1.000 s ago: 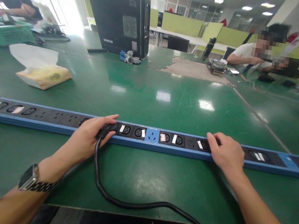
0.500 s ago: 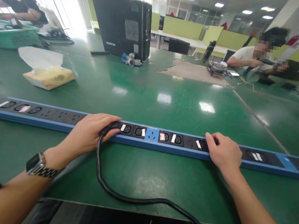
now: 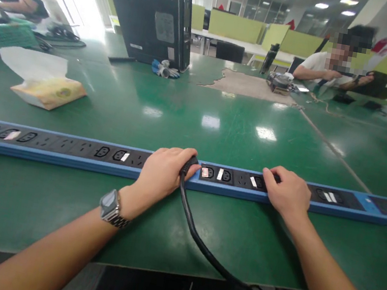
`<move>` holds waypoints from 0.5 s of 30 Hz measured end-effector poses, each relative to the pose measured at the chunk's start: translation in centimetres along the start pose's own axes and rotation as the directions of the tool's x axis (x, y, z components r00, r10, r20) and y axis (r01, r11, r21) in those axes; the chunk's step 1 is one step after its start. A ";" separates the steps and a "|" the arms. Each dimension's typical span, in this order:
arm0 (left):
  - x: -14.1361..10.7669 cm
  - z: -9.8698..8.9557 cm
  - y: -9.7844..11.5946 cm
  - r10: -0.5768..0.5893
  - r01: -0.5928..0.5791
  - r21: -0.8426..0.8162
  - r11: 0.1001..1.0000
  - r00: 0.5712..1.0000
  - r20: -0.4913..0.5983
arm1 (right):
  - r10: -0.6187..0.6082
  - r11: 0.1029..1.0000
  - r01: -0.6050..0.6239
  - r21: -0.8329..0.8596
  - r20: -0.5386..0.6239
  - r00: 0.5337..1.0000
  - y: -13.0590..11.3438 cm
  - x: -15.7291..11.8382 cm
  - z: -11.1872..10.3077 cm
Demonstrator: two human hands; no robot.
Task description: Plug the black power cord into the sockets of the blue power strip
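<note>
Head view: power strip (image 3: 129, 171) lies lengthwise across green table (image 3: 147, 237). Left hand (image 3: 167, 168), watch at wrist, grips plug (image 3: 188, 165) between thumb and fingers, over strip's middle; cable (image 3: 199, 240) drops from it toward table's near edge. Right hand (image 3: 288, 191), part-curled, thumb and fingers on strip, right of plug; whether it pinches anything, cannot tell. Tissue pack (image 3: 49, 91) beyond strip's left part.

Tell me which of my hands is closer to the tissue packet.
Left. Your left hand, holding the black plug, is right of the tissue packet and nearer you; your right hand, at the power strip, is farther right.
</note>
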State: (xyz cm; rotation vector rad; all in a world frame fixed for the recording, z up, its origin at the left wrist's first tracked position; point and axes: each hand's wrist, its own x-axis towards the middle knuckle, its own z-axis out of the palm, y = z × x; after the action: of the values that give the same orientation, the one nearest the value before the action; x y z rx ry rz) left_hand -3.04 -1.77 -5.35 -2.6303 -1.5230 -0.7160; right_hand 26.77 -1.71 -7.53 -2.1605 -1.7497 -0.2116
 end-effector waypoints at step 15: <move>0.0 -0.9 0.1 0.058 -0.054 -0.034 0.998 0.989 0.139 | 0.027 1.000 -0.027 0.001 -0.011 1.000 0.1 -0.1 0.2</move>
State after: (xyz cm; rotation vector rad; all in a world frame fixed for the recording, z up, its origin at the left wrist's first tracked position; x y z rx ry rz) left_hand -3.32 -2.07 -4.49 -2.7877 -1.4743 -0.5657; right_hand 26.82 -1.71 -7.71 -2.1771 -1.7135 -0.2150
